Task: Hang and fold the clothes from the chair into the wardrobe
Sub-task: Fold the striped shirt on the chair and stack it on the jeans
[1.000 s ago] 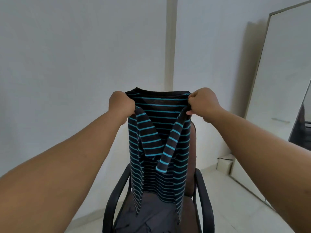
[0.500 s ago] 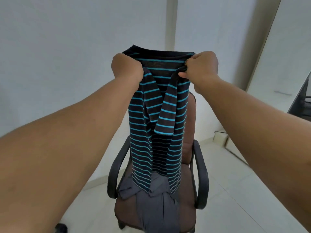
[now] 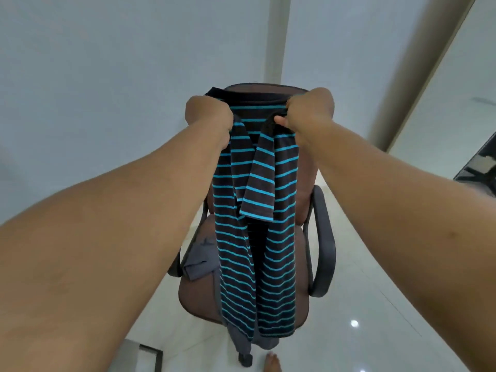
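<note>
A black shirt with blue stripes (image 3: 257, 237) hangs in front of me, folded lengthwise, its sleeves draped down the front. My left hand (image 3: 208, 114) grips its top left corner. My right hand (image 3: 308, 111) grips the top right corner, thumb pinching the fabric. The shirt hangs clear above a brown office chair (image 3: 302, 200) with black armrests. A grey garment (image 3: 201, 260) lies on the chair seat and trails off its front edge.
White walls stand behind the chair, with a pale pillar (image 3: 276, 41) at the corner. A tall white panel (image 3: 451, 84) rises at the right. The floor is glossy white tile (image 3: 375, 331). My bare foot (image 3: 272, 363) shows at the bottom.
The view has tilted down towards the floor. Both hands still hold the shirt's top corners, and the shirt now hangs clear of the chair seat.
</note>
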